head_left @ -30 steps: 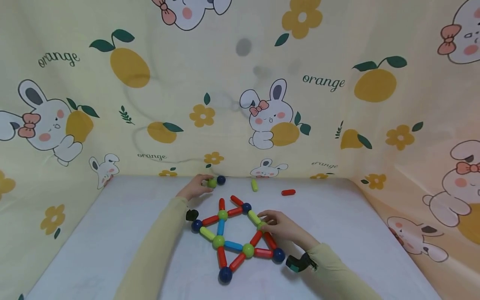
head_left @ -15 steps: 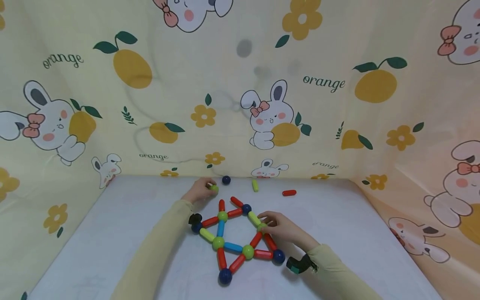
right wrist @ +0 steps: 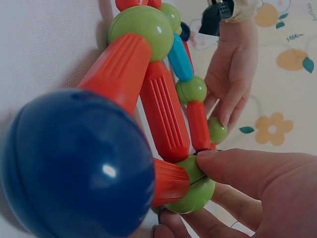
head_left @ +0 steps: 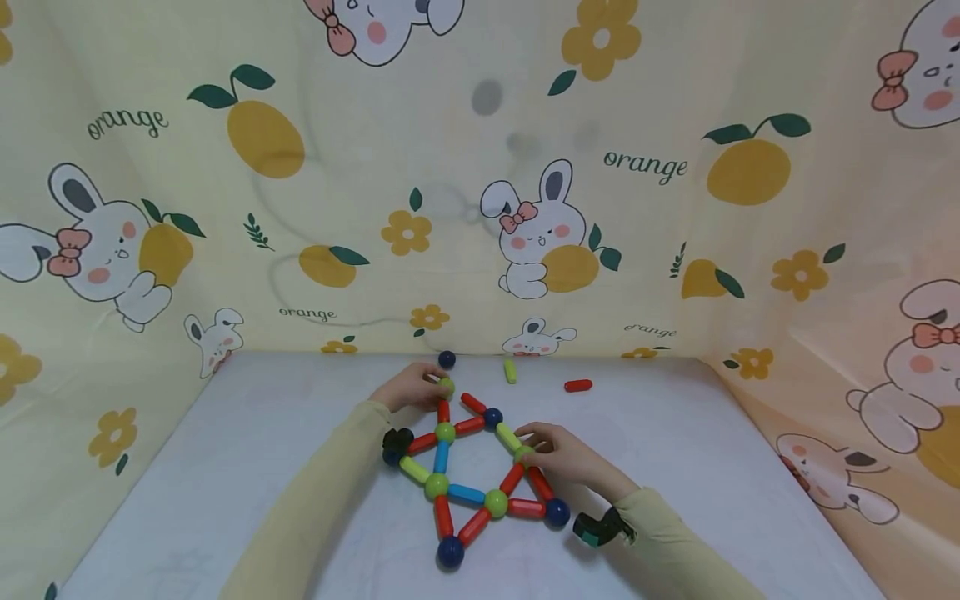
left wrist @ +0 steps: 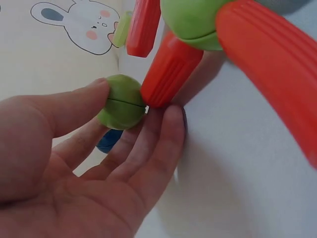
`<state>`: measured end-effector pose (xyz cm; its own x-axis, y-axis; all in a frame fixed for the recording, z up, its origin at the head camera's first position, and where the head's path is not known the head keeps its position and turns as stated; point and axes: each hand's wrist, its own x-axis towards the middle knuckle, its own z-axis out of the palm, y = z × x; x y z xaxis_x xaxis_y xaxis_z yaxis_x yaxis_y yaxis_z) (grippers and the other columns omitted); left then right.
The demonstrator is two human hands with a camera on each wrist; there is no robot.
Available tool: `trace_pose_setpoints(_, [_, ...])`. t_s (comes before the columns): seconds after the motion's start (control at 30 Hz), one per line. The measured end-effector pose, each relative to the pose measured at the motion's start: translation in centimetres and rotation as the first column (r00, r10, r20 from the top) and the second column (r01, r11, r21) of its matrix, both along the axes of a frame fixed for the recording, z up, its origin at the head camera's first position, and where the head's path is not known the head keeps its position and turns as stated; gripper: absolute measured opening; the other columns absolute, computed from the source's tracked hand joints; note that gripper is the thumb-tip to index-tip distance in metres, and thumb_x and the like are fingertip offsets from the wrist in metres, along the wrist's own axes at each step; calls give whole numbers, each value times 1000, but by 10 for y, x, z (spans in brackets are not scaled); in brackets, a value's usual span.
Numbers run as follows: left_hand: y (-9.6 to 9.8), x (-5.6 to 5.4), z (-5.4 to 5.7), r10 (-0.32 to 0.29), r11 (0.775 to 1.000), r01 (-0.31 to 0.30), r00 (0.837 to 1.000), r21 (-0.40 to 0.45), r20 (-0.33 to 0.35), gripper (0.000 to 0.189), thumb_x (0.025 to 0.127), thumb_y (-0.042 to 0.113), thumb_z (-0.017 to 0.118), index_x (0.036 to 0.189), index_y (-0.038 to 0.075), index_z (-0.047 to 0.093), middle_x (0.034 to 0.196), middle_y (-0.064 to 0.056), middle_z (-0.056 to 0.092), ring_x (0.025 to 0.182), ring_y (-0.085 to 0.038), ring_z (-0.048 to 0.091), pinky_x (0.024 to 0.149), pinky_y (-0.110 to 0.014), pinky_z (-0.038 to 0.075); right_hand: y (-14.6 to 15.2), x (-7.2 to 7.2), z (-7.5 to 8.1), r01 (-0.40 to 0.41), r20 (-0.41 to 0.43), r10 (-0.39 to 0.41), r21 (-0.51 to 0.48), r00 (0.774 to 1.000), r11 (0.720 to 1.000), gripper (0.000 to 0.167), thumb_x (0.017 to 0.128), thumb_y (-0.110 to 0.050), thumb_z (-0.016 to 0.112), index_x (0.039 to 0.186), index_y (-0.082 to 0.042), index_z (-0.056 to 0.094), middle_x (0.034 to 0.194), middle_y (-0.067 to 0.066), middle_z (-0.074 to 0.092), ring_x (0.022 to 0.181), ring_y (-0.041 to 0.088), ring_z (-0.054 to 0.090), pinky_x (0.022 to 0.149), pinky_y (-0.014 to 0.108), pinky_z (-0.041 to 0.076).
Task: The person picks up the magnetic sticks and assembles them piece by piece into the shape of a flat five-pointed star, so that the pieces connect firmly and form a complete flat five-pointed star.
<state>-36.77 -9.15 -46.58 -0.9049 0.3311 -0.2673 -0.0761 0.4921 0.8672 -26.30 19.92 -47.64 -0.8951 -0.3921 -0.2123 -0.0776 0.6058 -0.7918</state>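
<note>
My left hand (head_left: 412, 387) pinches a green ball (left wrist: 123, 101) between thumb and fingers. In the left wrist view the ball is right at the end of a red ridged rod (left wrist: 171, 72) that sticks out from the far side of the built frame. My right hand (head_left: 566, 457) grips another green ball (right wrist: 190, 186) at the frame's right corner, thumb on top and fingers beneath. The frame is a star-like shape of red, blue and light green rods joined by green and dark blue balls. A dark blue ball (right wrist: 79, 163) forms its near right point.
A loose dark blue ball (head_left: 447, 359) lies at the table's back edge, beyond my left hand. A light green rod (head_left: 511, 372) and a red rod (head_left: 578, 386) lie further right. A patterned cloth (head_left: 450, 275) hangs behind the white table (head_left: 652, 450).
My left hand has brought the green ball from beside the loose dark blue ball, right and nearer, to the red rod's end. My right hand stays on its ball.
</note>
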Motion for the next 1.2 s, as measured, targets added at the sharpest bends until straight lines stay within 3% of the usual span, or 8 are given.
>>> trace_pose_setpoints(0.37, [-4, 1, 1, 12, 996, -20, 995, 86, 95, 30, 96, 10, 58, 123, -3, 58, 105, -14, 64, 89, -22, 63, 85, -37, 53, 0, -1, -1, -12, 5, 12, -11, 1000, 1000, 37, 90, -18, 67, 125, -12, 59, 112, 6, 62, 96, 21, 57, 84, 40, 52])
trace_pose_setpoints(0.73, [-9, 1, 1, 14, 990, -34, 990, 140, 141, 30, 95, 6, 58, 124, -4, 57, 103, -15, 64, 84, -22, 63, 82, -35, 54, 1, -4, 4, -33, 15, 33, 6, 999, 999, 36, 91, -18, 66, 125, -10, 59, 111, 5, 62, 99, 22, 57, 86, 42, 51])
trace_pose_setpoints(0.83, [-9, 2, 2, 27, 988, -50, 988, 149, 152, 32, 95, 6, 59, 125, -4, 56, 104, -16, 63, 83, -22, 63, 80, -35, 55, 0, -13, 10, -16, 25, 15, 30, 1000, 999, 34, 91, -21, 64, 123, -8, 60, 109, 5, 63, 98, 21, 57, 85, 41, 51])
trace_pose_setpoints(1.0, [-8, 4, 1, 50, 985, -75, 986, 153, 161, 32, 95, 7, 59, 125, -4, 54, 105, -17, 63, 85, -23, 63, 81, -36, 55, -3, -41, 20, 8, 35, -8, 15, 999, 1000, 33, 94, -19, 59, 123, -3, 59, 108, 7, 63, 95, 24, 60, 86, 39, 51])
trace_pose_setpoints(1.2, [-7, 5, 0, 59, 986, -81, 987, 144, 151, 31, 94, 10, 61, 122, -2, 56, 106, -16, 63, 86, -24, 64, 82, -36, 54, -18, -70, 30, -27, 55, 27, -8, 998, 1000, 35, 95, -16, 57, 125, 1, 57, 107, 11, 64, 97, 30, 59, 86, 37, 52])
